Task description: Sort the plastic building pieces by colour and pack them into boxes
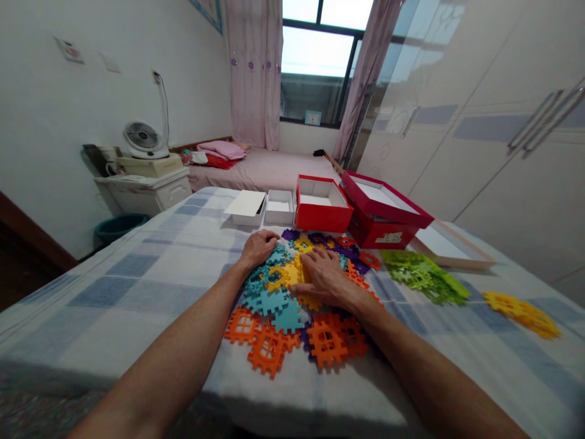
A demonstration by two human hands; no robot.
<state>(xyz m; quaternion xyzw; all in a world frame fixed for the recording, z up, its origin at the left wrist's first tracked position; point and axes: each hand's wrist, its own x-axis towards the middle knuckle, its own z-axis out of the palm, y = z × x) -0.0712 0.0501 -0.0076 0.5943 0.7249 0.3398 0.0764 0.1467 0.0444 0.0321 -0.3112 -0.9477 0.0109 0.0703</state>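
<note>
A heap of flat plastic interlocking tiles (278, 305) in orange, teal, yellow and purple lies on the checked cloth (150, 274). My left hand (258, 247) rests on the heap's far left side, fingers curled down onto teal tiles. My right hand (322, 274) lies flat over the yellow tiles in the middle, fingers stretched out to the left. Neither hand has a tile lifted. Orange tiles (269, 341) lie nearest me.
A separate green tile pile (425, 277) and a yellow pile (523, 311) lie to the right. Two red boxes (322, 210) and white boxes (262, 207) stand behind the heap, a flat tray (450, 247) at right. Wardrobe doors at right, bed beyond.
</note>
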